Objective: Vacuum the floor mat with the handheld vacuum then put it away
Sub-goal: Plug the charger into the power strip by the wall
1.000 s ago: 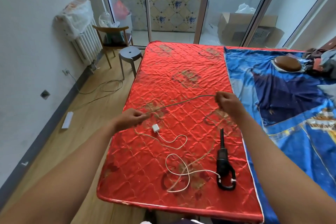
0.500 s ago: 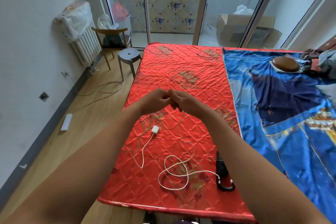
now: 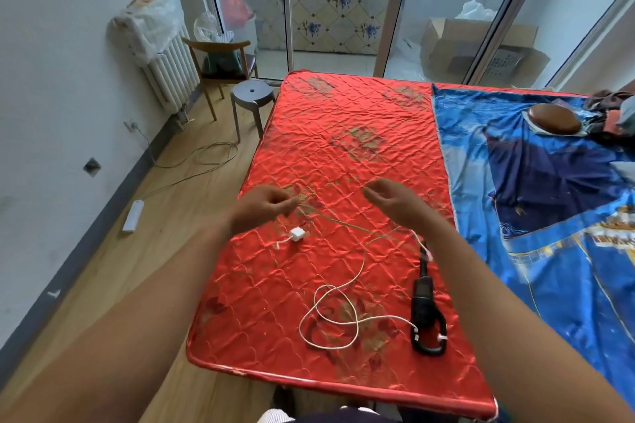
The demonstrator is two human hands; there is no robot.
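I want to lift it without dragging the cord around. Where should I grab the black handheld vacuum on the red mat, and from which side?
I'd grip the loop handle at the near end of the handheld vacuum, coming from above and its right with the right hand. Its nozzle points away from you, and the white cable plugs in on the handle's left.

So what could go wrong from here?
1. The left hand seems to pinch the cable, which lies in crossed loops on the mat and runs to the vacuum; a pull could knot it or drag the vacuum.
2. The adapter lies loose near the mat's left edge; a tug might flick it onto the floor.
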